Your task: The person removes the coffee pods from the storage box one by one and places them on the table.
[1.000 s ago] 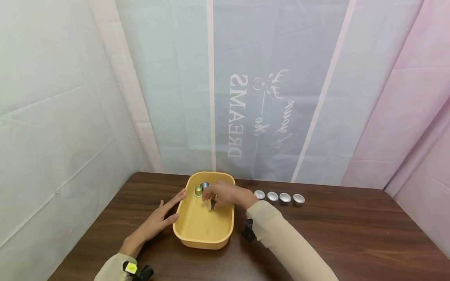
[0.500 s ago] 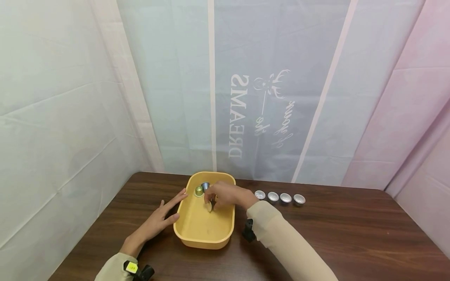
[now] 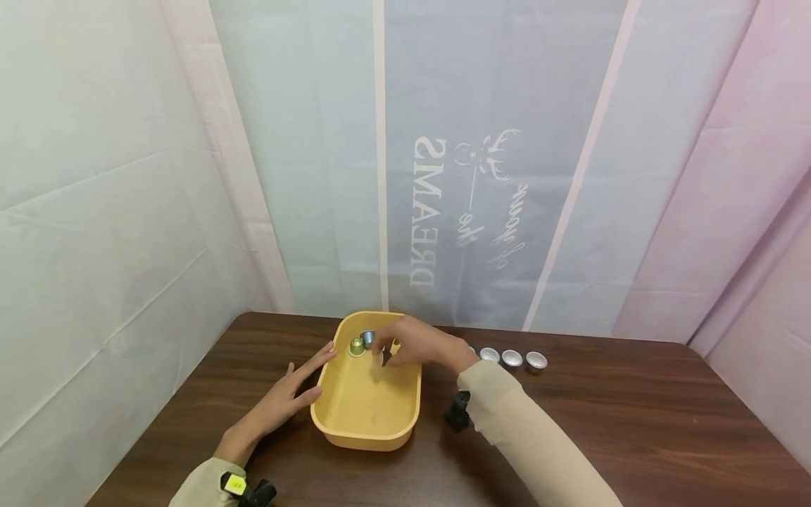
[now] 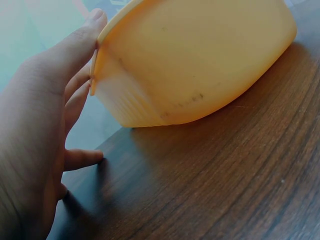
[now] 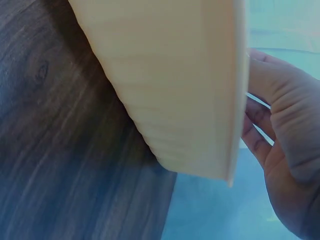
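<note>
My left hand (image 3: 285,394) lies along the left side of a yellow plastic bin (image 3: 367,415), fingers stretched out and touching its rim. In the left wrist view, the thumb (image 4: 85,42) rests at the rim while other fingers reach down beside the wall. My right hand (image 3: 415,343) reaches over the bin's right side and pinches a small coffee capsule (image 3: 381,358) between thumb and fingers, above the bin floor. A green capsule (image 3: 357,346) and a blue capsule (image 3: 367,339) sit near the bin's far left. In the right wrist view, the bin's wall hides the fingertips and capsule.
To the right of the bin, several silver-topped capsules (image 3: 512,358) stand in a row on the dark wooden table (image 3: 633,415); my right wrist partly covers the nearest one. A printed cloth (image 3: 456,176) hangs behind the table's far edge.
My right hand has risen a little and shifted slightly away from me, lifting the pinched capsule from the bin floor. The right forearm has moved rightward. My left hand stays in place.
</note>
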A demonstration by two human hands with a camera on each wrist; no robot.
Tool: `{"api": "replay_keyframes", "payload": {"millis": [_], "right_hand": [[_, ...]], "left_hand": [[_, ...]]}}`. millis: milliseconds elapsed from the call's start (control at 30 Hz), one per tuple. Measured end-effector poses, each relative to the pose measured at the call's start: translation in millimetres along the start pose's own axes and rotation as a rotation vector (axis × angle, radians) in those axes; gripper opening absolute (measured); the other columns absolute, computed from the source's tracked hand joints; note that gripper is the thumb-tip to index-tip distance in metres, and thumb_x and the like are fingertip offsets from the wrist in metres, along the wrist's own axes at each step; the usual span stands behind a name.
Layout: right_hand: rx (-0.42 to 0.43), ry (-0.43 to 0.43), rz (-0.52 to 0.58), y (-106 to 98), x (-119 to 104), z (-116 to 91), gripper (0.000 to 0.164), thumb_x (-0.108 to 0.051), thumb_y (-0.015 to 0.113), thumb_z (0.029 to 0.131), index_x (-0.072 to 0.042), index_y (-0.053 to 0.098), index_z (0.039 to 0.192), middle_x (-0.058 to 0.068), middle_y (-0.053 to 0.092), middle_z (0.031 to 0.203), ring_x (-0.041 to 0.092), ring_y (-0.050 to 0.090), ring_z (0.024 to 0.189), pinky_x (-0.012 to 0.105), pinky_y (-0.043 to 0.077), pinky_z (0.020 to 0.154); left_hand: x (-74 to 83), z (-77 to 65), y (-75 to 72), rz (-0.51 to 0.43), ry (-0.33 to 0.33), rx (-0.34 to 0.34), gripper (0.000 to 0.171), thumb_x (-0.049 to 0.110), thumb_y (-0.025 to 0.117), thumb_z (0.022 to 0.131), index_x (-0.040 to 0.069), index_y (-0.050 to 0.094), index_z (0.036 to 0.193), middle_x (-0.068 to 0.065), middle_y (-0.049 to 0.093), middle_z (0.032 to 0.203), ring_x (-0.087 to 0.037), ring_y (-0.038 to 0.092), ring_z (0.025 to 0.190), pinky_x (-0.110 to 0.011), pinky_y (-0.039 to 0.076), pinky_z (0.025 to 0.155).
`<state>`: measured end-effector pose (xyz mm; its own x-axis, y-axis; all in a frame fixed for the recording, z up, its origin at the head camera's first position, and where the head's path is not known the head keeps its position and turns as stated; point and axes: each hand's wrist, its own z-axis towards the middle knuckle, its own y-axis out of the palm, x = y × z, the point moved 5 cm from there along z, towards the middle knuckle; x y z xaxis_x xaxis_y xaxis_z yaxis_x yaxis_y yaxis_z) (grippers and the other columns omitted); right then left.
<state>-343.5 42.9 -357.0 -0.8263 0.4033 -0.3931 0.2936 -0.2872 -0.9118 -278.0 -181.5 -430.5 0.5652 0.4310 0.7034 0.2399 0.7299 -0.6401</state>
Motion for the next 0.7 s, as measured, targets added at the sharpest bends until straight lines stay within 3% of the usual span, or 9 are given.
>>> {"api": "replay_keyframes", "payload": {"millis": [167, 333, 567, 700], "right_hand": [[0.076, -0.012, 0.054, -12.4, -0.1, -9.8, 0.025, -0.007, 0.079, 0.077, -0.017, 0.072, 0.099, -0.014, 0.067, 0.093, 0.006, 0.063, 0.084, 0.033, 0.053, 0.08], [0.144, 0.044, 0.077, -25.2, 0.3, -18.7, 0.026, -0.011, 0.08, 0.077, -0.02, 0.072, 0.099, -0.016, 0.067, 0.092, 0.013, 0.065, 0.087, 0.033, 0.053, 0.076], [0.257, 0.079, 0.125, -36.8, 6.6, -37.5, 0.026, -0.014, 0.082, 0.076, -0.019, 0.072, 0.1, -0.015, 0.067, 0.092, 0.009, 0.063, 0.084, 0.043, 0.053, 0.074], [0.304, 0.071, 0.172, -40.6, 11.9, -50.2, 0.026, -0.014, 0.081, 0.077, -0.019, 0.072, 0.1, -0.014, 0.068, 0.093, 0.022, 0.064, 0.083, 0.043, 0.055, 0.072]], "left_hand": [[1.4, -0.2, -0.1, 0.01, -0.005, 0.007, 0.059, 0.013, 0.053, 0.098, 0.017, 0.03, 0.152, -0.001, 0.019, 0.158, -0.035, 0.022, 0.14, -0.079, -0.004, 0.094], [1.4, -0.5, -0.4, 0.011, -0.003, 0.015, 0.059, 0.011, 0.054, 0.097, 0.017, 0.031, 0.151, 0.0, 0.019, 0.158, -0.036, 0.022, 0.14, -0.079, -0.004, 0.094], [2.8, -1.0, 0.1, 0.0, 0.005, 0.008, 0.06, 0.01, 0.053, 0.097, 0.017, 0.03, 0.152, -0.007, 0.018, 0.158, -0.036, 0.021, 0.14, -0.079, -0.004, 0.093], [3.5, -0.7, -0.8, -0.002, 0.005, 0.012, 0.059, 0.01, 0.053, 0.097, 0.017, 0.03, 0.152, -0.005, 0.019, 0.158, -0.035, 0.021, 0.141, -0.079, -0.004, 0.094]]}}
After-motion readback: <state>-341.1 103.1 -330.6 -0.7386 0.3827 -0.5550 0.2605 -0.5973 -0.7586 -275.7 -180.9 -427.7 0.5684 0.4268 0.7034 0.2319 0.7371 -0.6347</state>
